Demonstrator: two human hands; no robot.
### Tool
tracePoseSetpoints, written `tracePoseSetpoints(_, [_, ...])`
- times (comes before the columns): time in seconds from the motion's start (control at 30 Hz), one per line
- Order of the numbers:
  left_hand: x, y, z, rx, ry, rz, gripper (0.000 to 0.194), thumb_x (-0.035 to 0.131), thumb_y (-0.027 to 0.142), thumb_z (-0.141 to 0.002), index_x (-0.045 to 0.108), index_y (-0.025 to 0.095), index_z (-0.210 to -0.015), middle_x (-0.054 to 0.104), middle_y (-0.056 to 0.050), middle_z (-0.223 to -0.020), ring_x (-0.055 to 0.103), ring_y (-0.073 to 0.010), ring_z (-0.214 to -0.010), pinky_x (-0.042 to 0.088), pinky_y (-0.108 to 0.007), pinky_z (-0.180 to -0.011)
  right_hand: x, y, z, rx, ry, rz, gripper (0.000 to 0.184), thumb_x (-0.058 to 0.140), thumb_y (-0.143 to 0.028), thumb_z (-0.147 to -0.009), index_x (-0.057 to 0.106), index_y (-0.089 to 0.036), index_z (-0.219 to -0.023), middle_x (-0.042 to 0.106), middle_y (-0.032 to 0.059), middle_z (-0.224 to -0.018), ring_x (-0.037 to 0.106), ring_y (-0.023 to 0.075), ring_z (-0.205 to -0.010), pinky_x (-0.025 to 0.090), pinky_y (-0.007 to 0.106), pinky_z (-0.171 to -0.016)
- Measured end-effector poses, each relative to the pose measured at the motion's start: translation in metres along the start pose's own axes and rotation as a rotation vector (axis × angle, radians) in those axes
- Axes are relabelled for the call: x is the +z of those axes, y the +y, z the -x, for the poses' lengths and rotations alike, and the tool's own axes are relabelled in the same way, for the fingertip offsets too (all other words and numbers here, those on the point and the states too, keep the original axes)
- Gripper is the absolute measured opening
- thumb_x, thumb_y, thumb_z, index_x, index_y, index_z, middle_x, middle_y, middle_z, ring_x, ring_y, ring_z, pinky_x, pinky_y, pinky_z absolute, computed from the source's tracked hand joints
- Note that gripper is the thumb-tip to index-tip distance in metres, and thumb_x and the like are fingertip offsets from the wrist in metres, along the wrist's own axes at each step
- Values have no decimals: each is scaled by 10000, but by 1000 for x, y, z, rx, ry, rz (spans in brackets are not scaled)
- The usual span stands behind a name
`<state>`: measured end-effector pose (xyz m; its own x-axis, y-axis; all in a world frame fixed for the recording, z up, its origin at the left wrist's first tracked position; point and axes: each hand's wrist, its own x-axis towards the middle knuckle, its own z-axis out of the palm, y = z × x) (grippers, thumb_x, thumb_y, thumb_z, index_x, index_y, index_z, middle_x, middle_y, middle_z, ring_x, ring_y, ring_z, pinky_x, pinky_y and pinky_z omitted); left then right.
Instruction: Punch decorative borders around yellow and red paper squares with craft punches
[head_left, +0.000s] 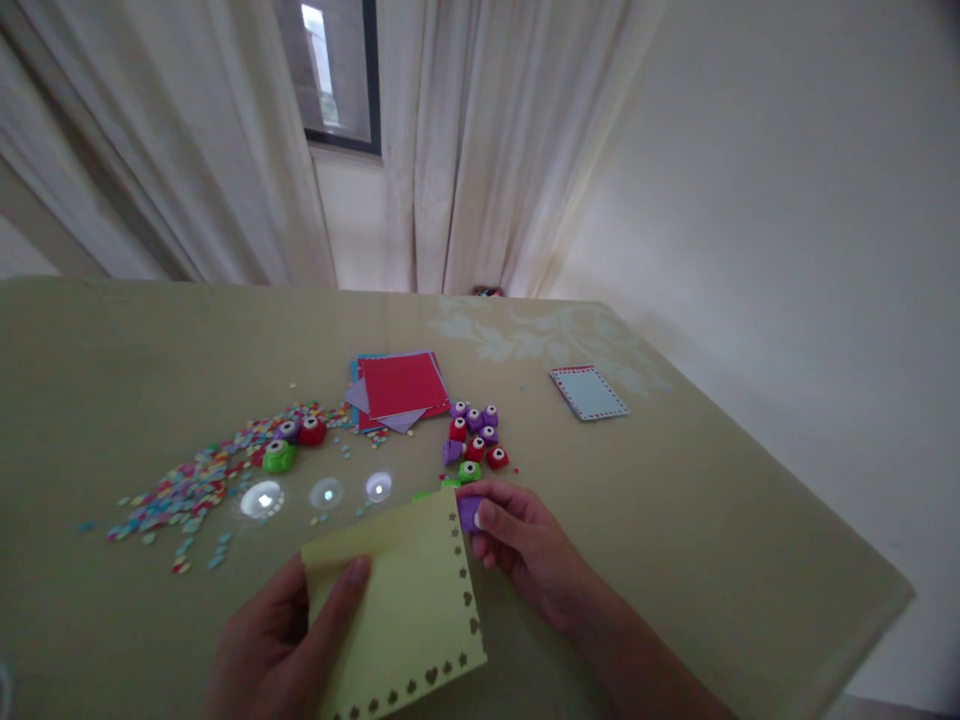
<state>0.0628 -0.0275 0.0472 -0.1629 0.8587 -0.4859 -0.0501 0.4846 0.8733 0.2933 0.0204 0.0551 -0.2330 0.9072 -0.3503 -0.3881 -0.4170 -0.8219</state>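
Observation:
A yellow sheet of paper (401, 600) is gripped at its left side by my left hand (289, 635), thumb on top and fingers underneath. Small hearts and leaf- or star-like shapes are punched along its right and lower edges. At its upper right corner, my right hand (532, 550) closes thumb and fingers around a small purple paper punch (469, 514). Just beyond stands a cluster of purple, red and green punches (475, 442) with big eyes, some partly hidden by the paper. Three more punches, including a green one (278, 457), sit farther left.
Colourful punched-out paper bits (202, 480) are scattered on the left of the tablecloth (712, 520). Red, blue and lilac sheets (405, 385) are stacked at the back. A pale blue sheet (590, 392) with a punched border lies to the right. Bright round spots (262, 499) show nearby.

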Motion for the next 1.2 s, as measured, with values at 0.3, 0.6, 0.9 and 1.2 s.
tracePoseSetpoints(0.3, [-2, -4, -6, 6, -70, 0, 252, 784, 433, -861, 698, 241, -1000, 826, -34, -743, 782, -272, -541, 607, -281, -405, 2, -3, 2, -95, 62, 17, 431, 983, -466, -739, 813, -207, -1038, 716, -9, -836, 614, 88, -700, 424, 188, -616])
tracePoseSetpoints(0.6, [4, 2, 0, 16, -24, 27, 230, 776, 396, -862, 691, 250, -1018, 837, -18, -770, 805, -272, -587, 621, -269, -431, 4, -2, 3, -119, 70, 40, 447, 1011, -391, -692, 786, -211, -1033, 742, 1, -892, 634, 126, -795, 463, 218, -707])
tracePoseSetpoints(0.9, [2, 4, 0, 1, -37, 9, 259, 780, 442, -862, 706, 243, -1010, 822, -23, -735, 780, -259, -539, 597, -261, -407, 3, -5, 2, -89, 89, 129, 495, 1049, -364, -592, 823, -214, -1006, 739, 13, -898, 637, 161, -823, 508, 273, -762])
tracePoseSetpoints(1.2, [4, 5, 2, 29, -30, -4, 232, 760, 429, -867, 706, 246, -999, 801, 0, -693, 751, -238, -491, 565, -250, -381, -1, -2, 1, -53, 52, 127, 494, 1051, -409, -591, 812, -202, -971, 755, 8, -907, 652, 151, -816, 499, 285, -793])
